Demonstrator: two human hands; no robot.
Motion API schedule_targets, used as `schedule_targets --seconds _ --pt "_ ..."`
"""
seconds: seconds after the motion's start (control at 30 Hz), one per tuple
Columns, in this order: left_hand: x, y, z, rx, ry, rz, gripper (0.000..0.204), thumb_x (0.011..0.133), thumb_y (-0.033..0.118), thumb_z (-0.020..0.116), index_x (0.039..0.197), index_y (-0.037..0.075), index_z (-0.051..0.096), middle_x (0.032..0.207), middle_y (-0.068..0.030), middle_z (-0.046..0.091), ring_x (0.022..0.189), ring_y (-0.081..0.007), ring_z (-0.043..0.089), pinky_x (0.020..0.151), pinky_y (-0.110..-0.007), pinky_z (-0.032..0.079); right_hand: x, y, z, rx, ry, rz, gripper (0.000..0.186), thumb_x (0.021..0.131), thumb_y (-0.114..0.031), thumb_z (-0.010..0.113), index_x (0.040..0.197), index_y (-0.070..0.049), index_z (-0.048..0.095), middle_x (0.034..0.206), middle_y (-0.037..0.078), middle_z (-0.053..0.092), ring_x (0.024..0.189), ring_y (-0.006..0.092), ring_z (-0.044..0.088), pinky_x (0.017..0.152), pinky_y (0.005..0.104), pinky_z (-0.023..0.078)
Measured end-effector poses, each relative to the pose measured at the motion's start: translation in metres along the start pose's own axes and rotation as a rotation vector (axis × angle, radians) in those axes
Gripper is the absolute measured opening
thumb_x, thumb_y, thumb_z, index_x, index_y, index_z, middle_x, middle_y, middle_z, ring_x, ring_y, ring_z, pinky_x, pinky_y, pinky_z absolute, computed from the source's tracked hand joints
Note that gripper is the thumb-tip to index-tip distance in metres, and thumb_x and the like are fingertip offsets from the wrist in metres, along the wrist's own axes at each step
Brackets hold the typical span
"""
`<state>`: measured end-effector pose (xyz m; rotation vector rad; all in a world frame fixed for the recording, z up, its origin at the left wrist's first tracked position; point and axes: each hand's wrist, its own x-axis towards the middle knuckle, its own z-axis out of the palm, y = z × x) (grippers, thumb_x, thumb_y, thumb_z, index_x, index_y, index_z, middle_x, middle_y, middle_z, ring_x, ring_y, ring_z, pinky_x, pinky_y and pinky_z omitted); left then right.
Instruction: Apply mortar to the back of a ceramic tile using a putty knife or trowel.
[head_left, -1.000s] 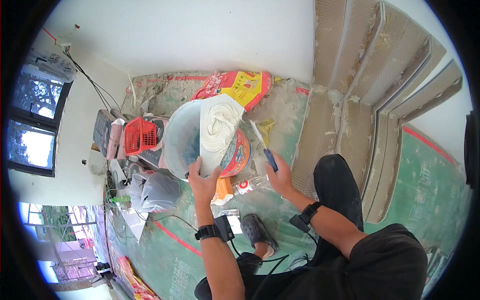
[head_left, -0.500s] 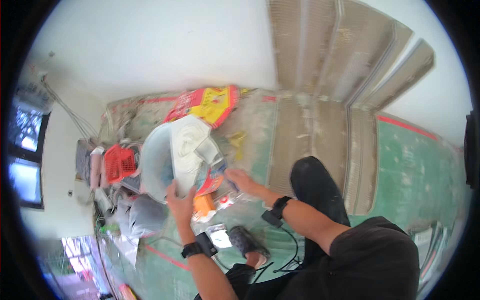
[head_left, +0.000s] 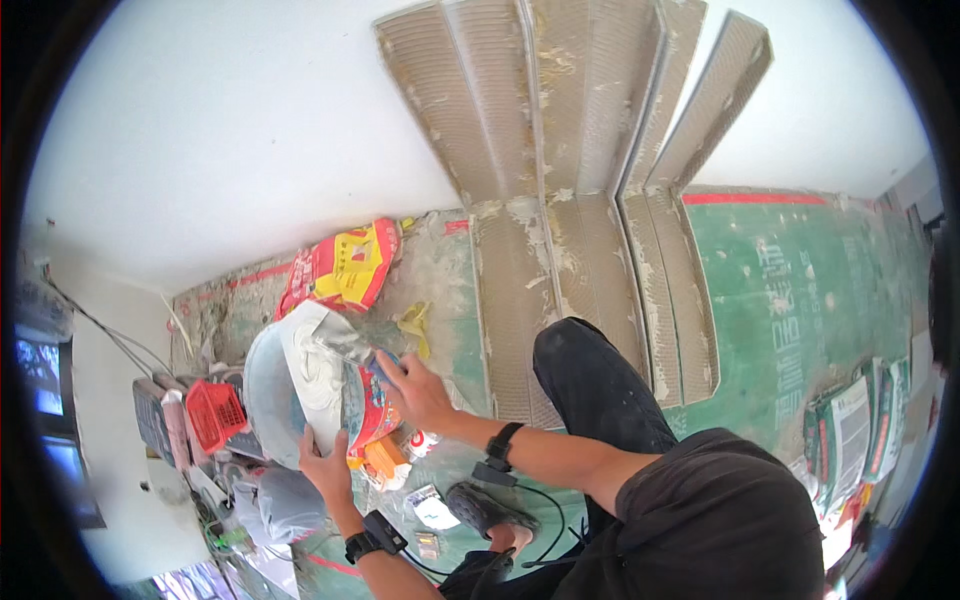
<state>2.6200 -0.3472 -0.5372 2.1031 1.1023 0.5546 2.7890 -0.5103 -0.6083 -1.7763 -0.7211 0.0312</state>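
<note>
My left hand (head_left: 325,468) grips the lower end of a flat, pale board (head_left: 302,350) that carries a thick smear of white putty (head_left: 319,378). A putty knife (head_left: 347,345) with a wide metal blade and a blue handle is in my right hand (head_left: 414,393), its fingers closed round the handle. The blade meets the putty near the board's upper end. Below the board stands a large pale bucket (head_left: 264,395), partly covered by it. A colourful red and blue container or wrapper (head_left: 376,412) shows beside the board, partly hidden by my right hand.
Behind the bucket lies a red and yellow bag (head_left: 345,268). A red plastic basket (head_left: 215,413) is at the left. Long ribbed brown panels (head_left: 515,290) lean on the wall and cover the floor ahead. Several bags (head_left: 845,440) stand at the right; a cable (head_left: 548,510) hangs between my arms.
The whole view has swung right, so the bucket and hands sit further left and lower. Relative to the board, the knife blade has moved toward its upper end. Both hands keep their holds.
</note>
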Motion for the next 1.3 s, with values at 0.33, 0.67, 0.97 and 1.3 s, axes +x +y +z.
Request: schedule_targets --seconds 0.33,0.67,0.97,1.3 --pt "0.009 0.018 -0.006 0.075 -0.130 0.015 0.074 0.082 0.012 0.088 0.137 -0.023 0.051 0.129 -0.0296 0.066 0.117 -0.0291 0.067 0.104 -0.039 0.051 -0.094 0.067 -0.010 -0.063 -0.104 0.030 0.073 0.091 -0.014 0.071 0.158 -0.017 0.045 0.097 0.014 0.052 0.079 0.0333 0.060 0.062 0.0453 0.053" --pt "0.033 0.057 -0.013 0.664 -0.381 0.038 0.073 0.067 0.036 0.097 0.111 -0.015 0.069 0.092 -0.0179 0.075 0.078 -0.0177 0.067 0.075 -0.035 0.055 -0.026 0.077 -0.075 0.173 0.206 0.138 0.047 0.097 -0.020 0.067 0.139 -0.001 0.061 0.099 0.019 0.062 0.086 0.0334 0.065 0.077 0.0404 0.052" --pt "0.031 0.051 -0.036 0.479 -0.422 0.199 0.075 0.069 0.034 0.098 0.115 -0.015 0.065 0.092 -0.0175 0.076 0.080 -0.0201 0.073 0.075 -0.034 0.058 -0.027 0.053 -0.059 0.209 0.043 0.046 0.048 0.097 -0.024 0.066 0.137 0.002 0.060 0.094 0.021 0.059 0.084 0.0377 0.062 0.076 0.0435 0.050" --pt "0.015 -0.022 0.002 0.054 -0.138 0.261 0.067 0.081 0.018 0.086 0.135 -0.009 0.057 0.120 -0.0203 0.071 0.112 -0.0280 0.070 0.100 -0.037 0.054 -0.117 0.021 0.024 0.241 0.083 -0.021 0.057 0.092 -0.017 0.073 0.146 -0.005 0.058 0.100 0.021 0.058 0.088 0.0366 0.064 0.076 0.0443 0.052"
